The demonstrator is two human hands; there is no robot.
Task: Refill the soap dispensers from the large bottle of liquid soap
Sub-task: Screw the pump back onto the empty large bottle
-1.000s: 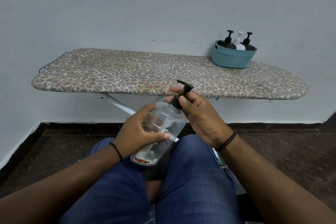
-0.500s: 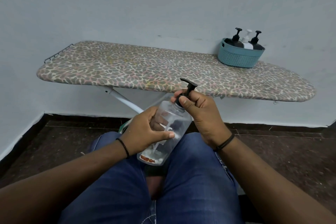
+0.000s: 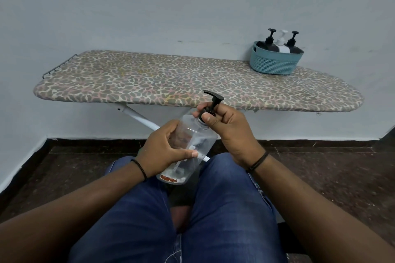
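A clear, nearly empty dispenser bottle (image 3: pixel 192 145) lies tilted over my lap, its base toward me. My left hand (image 3: pixel 162 149) grips its body from the left. My right hand (image 3: pixel 230 130) pinches the black collar of the pump head (image 3: pixel 213 100) at the bottle's neck. The pump's tube shows inside the bottle. Three more dispensers, two black (image 3: pixel 269 42) (image 3: pixel 294 44) and one white (image 3: pixel 282 44), stand in a teal basket (image 3: pixel 275 64) at the right of the ironing board (image 3: pixel 171 83). No large soap bottle is in view.
The ironing board with a patterned cover stands against a pale wall, its white leg (image 3: pixel 139 116) slanting down behind the bottle. Dark tiled floor (image 3: pixel 320 166) lies below. My knees in blue jeans (image 3: pixel 224 198) fill the foreground.
The view has tilted down a little and the board sits lower in frame. My hands keep the same hold; the pump collar looks slightly raised from the neck.
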